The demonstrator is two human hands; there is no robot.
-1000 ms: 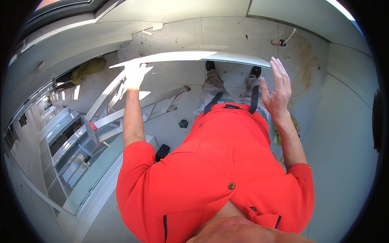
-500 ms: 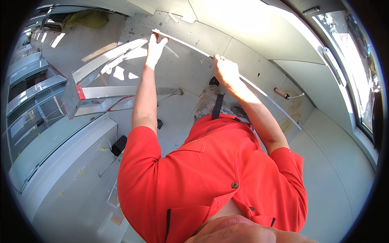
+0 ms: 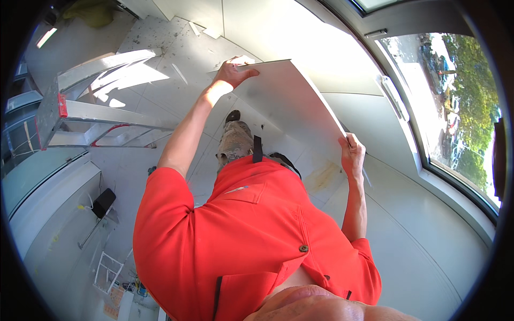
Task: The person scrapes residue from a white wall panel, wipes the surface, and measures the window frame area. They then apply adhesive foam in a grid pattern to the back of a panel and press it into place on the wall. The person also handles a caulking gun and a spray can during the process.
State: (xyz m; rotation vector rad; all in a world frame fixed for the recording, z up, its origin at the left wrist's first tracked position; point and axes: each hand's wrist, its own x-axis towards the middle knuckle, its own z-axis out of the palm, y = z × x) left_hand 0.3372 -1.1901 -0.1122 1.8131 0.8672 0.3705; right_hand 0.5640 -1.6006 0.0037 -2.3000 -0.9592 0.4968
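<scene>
A thin, flat, pale grey-white panel (image 3: pixel 292 99) is held out in front of me, tilted so that its broad face shows. My left hand (image 3: pixel 234 75) grips its far left end, the thumb lying along the edge and the other fingers partly hidden. At its right end, my right hand (image 3: pixel 352 154) is closed round the edge near the corner. Below that hand a narrow, pale pointed end sticks out; whether it belongs to the panel I cannot tell.
An aluminium stepladder (image 3: pixel 107 112) with red fittings stands at left. White wall panels and a large window (image 3: pixel 455 101) are on the right. Offcuts (image 3: pixel 211 33) lie on the floor at the back. A black box-shaped thing (image 3: pixel 104 203) and a white wire rack (image 3: pixel 108 270) are at lower left.
The panel has turned from edge-on to showing its face. My left hand has moved right and nearer, my right hand right and nearer along with it. My view has swung right.
</scene>
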